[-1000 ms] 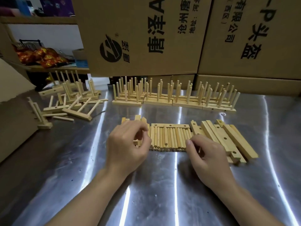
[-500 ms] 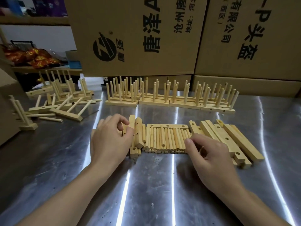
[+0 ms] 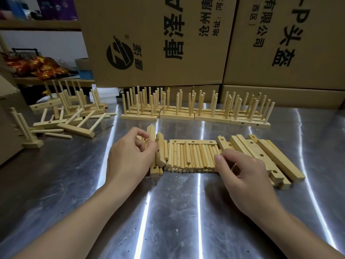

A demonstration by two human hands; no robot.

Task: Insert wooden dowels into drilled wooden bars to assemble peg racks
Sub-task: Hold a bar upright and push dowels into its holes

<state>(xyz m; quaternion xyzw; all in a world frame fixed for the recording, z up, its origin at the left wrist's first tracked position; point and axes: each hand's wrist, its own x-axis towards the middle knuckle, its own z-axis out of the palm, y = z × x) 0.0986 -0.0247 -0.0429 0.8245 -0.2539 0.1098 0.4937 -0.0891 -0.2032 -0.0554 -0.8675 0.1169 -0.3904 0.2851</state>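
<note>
A row of loose wooden dowels [image 3: 190,156] lies side by side on the steel table [image 3: 177,212], with one drilled bar [image 3: 193,141] across its far end. My left hand [image 3: 130,157] pinches a drilled wooden bar [image 3: 151,134] at the row's left end and tips its far end upward; more bars [image 3: 160,152] lie right beside it. My right hand [image 3: 242,174] rests at the row's right end, fingers curled over the dowels; what it holds is hidden. A stack of drilled bars [image 3: 261,156] lies to the right.
Finished peg racks [image 3: 196,109] stand in a row along the back, under large cardboard boxes [image 3: 158,40]. A loose heap of racks and dowels [image 3: 71,113] lies at the back left. Another cardboard box [image 3: 7,116] stands at the left edge.
My left hand has pulled a bar from the pile at the left end and lifted its far end. The right hand has barely moved.
</note>
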